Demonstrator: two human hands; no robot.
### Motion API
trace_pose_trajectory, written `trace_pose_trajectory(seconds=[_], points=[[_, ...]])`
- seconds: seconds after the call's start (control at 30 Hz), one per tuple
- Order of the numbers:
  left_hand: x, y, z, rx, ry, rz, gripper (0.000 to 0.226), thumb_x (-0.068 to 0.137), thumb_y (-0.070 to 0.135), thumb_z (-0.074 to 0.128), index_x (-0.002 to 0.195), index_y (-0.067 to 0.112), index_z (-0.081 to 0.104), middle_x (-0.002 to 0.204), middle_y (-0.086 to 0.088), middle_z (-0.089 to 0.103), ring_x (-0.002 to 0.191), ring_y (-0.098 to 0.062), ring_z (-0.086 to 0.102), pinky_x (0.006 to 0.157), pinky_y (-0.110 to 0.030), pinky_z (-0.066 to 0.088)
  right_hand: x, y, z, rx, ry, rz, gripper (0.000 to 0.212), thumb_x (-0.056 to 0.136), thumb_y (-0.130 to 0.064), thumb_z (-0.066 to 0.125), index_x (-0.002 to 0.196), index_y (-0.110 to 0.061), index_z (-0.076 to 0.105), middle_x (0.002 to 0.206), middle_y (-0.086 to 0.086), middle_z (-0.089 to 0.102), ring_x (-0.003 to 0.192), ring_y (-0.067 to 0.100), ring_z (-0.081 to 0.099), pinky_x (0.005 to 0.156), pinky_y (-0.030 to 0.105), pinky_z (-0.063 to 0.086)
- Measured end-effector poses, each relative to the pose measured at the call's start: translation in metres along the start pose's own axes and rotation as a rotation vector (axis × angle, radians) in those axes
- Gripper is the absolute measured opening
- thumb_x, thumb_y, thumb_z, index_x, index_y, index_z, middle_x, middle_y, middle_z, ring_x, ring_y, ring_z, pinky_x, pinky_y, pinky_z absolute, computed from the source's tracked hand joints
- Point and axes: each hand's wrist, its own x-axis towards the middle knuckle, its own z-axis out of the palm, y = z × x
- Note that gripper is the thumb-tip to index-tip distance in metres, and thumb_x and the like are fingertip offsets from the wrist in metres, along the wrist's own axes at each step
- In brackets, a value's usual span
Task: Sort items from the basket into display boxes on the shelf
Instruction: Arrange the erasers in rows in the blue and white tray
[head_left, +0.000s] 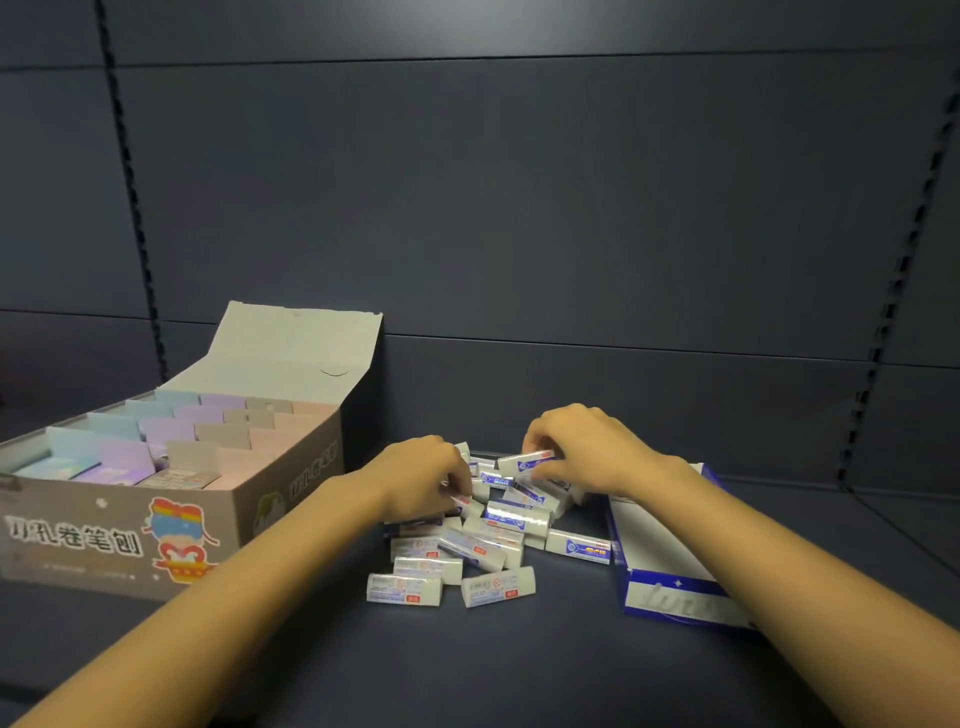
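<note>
A pile of several small white erasers (488, 540) in blue-printed wrappers lies on the dark shelf in front of me. My left hand (421, 478) rests on the pile's left side with its fingers curled on an eraser. My right hand (582, 452) is at the back of the pile and pinches one white eraser (524, 462) lifted a little above the others. A blue and white display box (670, 566) lies open just right of the pile, partly under my right forearm.
A grey display box (171, 525) with a raised lid and rows of pastel packets stands at the left. The dark shelf floor (519, 665) stretches toward me, with a dark back panel behind and slotted uprights at both sides.
</note>
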Motion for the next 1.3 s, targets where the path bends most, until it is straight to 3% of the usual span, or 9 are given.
trace_pose_trajectory(seconds=[0.2,0.4,0.53,0.8,0.93,1.03,1.1,1.3], points=[[0.005,-0.004,-0.003,0.030,-0.049,0.059,0.030,0.093,0.027,0.054,0.120,0.018,0.062,0.118,0.000,0.060,0.099,-0.011,0.046,0.080,-0.020,0.037,-0.017,0.016,-0.001,0.136,-0.007,0.069,0.022,0.085,-0.031,0.065,0.104,-0.021,0.063,0.107,-0.003,0.064,0.092,0.015,0.057,0.082,0.032,0.050],[0.008,-0.002,-0.020,-0.127,0.018,0.076,0.023,0.091,0.021,0.057,0.112,0.012,0.058,0.110,-0.002,0.056,0.084,-0.009,0.048,0.065,-0.010,0.036,-0.032,0.028,-0.009,0.184,0.001,0.112,0.020,0.085,-0.031,0.067,0.102,-0.023,0.061,0.097,-0.006,0.063,0.086,0.012,0.059,0.078,0.025,0.049],[0.012,0.013,-0.030,-0.310,0.062,0.113,0.017,0.090,0.020,0.059,0.104,0.011,0.058,0.095,0.003,0.056,0.072,-0.006,0.051,0.062,-0.011,0.042,-0.045,0.037,-0.016,0.191,0.005,0.139,0.024,0.085,-0.031,0.067,0.105,-0.020,0.060,0.101,-0.003,0.064,0.085,0.011,0.057,0.074,0.021,0.048],[0.037,0.057,-0.034,-0.608,0.057,0.144,0.014,0.086,0.017,0.065,0.096,0.011,0.057,0.089,-0.003,0.066,0.071,-0.009,0.060,0.069,-0.022,0.050,-0.076,0.066,-0.029,0.208,0.021,0.249,0.021,0.086,-0.029,0.066,0.104,-0.022,0.056,0.110,-0.001,0.064,0.087,0.009,0.059,0.062,0.012,0.043],[0.053,0.081,-0.026,-0.730,0.117,0.111,0.014,0.080,0.011,0.070,0.090,0.008,0.060,0.088,-0.011,0.070,0.071,-0.013,0.064,0.061,-0.011,0.051,-0.092,0.080,-0.035,0.215,0.018,0.299,0.020,0.085,-0.030,0.066,0.100,-0.023,0.055,0.109,-0.002,0.064,0.090,0.011,0.061,0.074,0.022,0.053],[0.062,0.095,-0.018,-0.836,0.117,0.072,0.015,0.075,0.007,0.073,0.086,0.010,0.062,0.090,-0.014,0.071,0.078,-0.021,0.069,0.073,-0.025,0.057,-0.103,0.089,-0.036,0.209,0.012,0.320,0.019,0.084,-0.032,0.068,0.095,-0.026,0.054,0.103,-0.005,0.065,0.088,0.011,0.061,0.076,0.026,0.053],[0.067,0.101,-0.013,-0.868,0.108,0.042,0.016,0.072,0.009,0.076,0.080,0.013,0.062,0.089,-0.011,0.070,0.079,-0.021,0.067,0.078,-0.033,0.056,-0.110,0.093,-0.036,0.196,0.011,0.324,0.018,0.083,-0.032,0.069,0.093,-0.027,0.054,0.100,-0.006,0.064,0.086,0.011,0.061,0.074,0.026,0.052],[0.080,0.115,-0.003,-0.872,0.086,0.011,0.016,0.076,0.014,0.075,0.081,0.021,0.062,0.089,0.000,0.066,0.086,-0.015,0.064,0.077,-0.028,0.054,-0.120,0.102,-0.037,0.160,-0.001,0.339,0.020,0.084,-0.035,0.067,0.098,-0.026,0.055,0.102,-0.006,0.064,0.087,0.011,0.060,0.073,0.024,0.050]])
